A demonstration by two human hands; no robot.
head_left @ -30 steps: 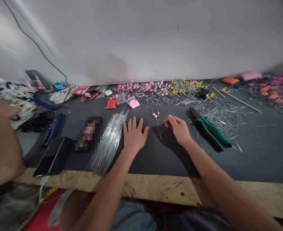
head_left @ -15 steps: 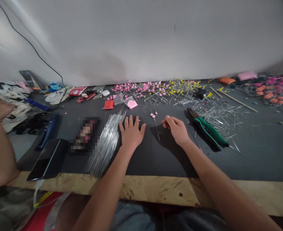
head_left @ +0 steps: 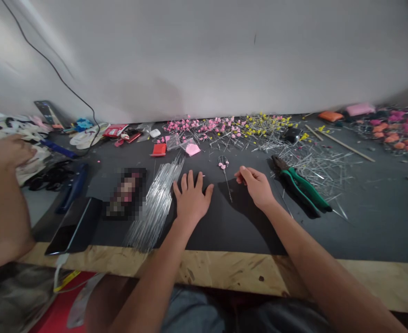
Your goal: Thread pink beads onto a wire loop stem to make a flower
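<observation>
My left hand [head_left: 192, 199] lies palm down on the dark tabletop with its fingers spread, just right of a bundle of thin silvery wires [head_left: 157, 201]. My right hand [head_left: 257, 185] rests on its side with the fingers curled in and the thumb against the index finger; what it holds, if anything, is hidden. Between the two hands lies a thin wire stem [head_left: 228, 182], its looped top carrying small pink bits. Neither hand touches this stem. Right of my right hand sit pliers with green and black handles [head_left: 302, 187].
Pink-tipped wires [head_left: 204, 126] and yellow-tipped wires [head_left: 268, 124] line the wall. Loose wires [head_left: 323, 164] spread behind the pliers. A phone [head_left: 72, 226] with a cable and a blurred-out object [head_left: 125, 194] lie left. Another person's arm [head_left: 6, 203] reaches in at far left.
The whole view has shifted slightly right. The other person's hand at the left has moved further into view. My hands and the wire stem keep their places.
</observation>
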